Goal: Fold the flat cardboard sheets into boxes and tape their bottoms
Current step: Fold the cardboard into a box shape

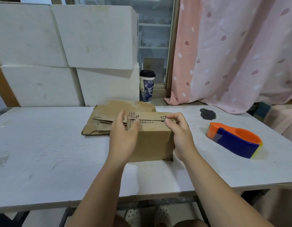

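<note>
With bent fingers (170,121) of the right hand (180,135), pinches the ragged corrugated edge at the right end of the top flaps of the small brown cardboard box (155,141). With the left hand (124,136), presses loosely straightened fingers (133,128), close together, against the box's left end, thumb raised beside the flap seam; slightly blurred there.

Holds the box near the middle of the white wood-grain table (43,153), nearer the far edge than the near one, just in front of the low stack of flat brown cardboard sheets (106,118) lying at the far edge. Whether box and stack touch, cannot tell.

Wide bare tabletop to the left and along the near edge in front of the box. To the right, well apart, an orange and dark-blue tape dispenser (235,140) toward the right edge, and a dark stain (207,114) near the far right corner.

Beyond the far edge: stacked white boxes (60,46), a pink leaf-print curtain (240,46), and a tall paper cup with black lid and blue pattern (146,87), lettered "CHA"; other print too small to read.
</note>
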`<action>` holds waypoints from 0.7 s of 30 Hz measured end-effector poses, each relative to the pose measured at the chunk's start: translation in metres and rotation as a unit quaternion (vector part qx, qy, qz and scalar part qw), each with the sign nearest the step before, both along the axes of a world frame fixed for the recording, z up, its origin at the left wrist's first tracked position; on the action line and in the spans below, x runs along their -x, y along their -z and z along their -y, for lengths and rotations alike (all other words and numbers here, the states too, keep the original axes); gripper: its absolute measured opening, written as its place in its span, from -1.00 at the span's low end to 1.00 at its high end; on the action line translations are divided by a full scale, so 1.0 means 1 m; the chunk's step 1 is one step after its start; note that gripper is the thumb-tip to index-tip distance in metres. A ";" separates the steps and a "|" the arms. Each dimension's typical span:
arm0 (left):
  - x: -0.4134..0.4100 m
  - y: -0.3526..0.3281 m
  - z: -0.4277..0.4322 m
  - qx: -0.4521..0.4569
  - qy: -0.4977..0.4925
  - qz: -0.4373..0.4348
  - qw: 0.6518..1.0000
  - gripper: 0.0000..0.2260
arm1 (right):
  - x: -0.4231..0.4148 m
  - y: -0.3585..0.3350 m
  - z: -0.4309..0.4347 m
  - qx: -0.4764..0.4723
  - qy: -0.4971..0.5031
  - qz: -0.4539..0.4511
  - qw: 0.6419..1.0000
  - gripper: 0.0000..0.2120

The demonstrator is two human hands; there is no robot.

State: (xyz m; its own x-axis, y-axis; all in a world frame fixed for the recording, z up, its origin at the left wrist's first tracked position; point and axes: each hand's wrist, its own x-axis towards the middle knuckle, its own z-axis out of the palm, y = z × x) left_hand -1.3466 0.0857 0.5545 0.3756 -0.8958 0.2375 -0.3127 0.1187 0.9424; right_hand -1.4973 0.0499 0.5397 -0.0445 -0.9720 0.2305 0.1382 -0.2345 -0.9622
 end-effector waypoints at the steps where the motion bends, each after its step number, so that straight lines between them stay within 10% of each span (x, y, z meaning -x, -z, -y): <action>1: -0.002 -0.003 -0.001 -0.039 0.033 -0.070 0.996 -0.58 | 0.001 0.000 -0.002 0.001 -0.006 0.001 1.000 -0.96; 12: -0.013 -0.014 -0.013 -0.160 0.250 -0.316 0.901 -0.69 | 0.005 -0.004 -0.044 0.275 0.126 -0.165 0.939 -0.91; 17: 0.000 -0.009 -0.010 -0.125 0.155 -0.302 0.932 -0.64 | 0.007 -0.009 -0.046 0.389 0.081 -0.282 0.873 -0.74; 21: 0.011 0.006 -0.011 -0.019 0.059 -0.336 0.940 -0.83 | 0.000 -0.014 -0.047 0.270 0.011 -0.172 0.947 -0.51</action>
State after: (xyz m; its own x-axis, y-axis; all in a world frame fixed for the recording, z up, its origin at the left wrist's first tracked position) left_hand -1.3577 0.0965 0.5488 0.3272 -0.9436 -0.0508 0.3670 0.0774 0.9270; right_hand -1.4973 0.0967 0.5532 0.1054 -0.7086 0.6977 -0.1727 -0.7040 -0.6889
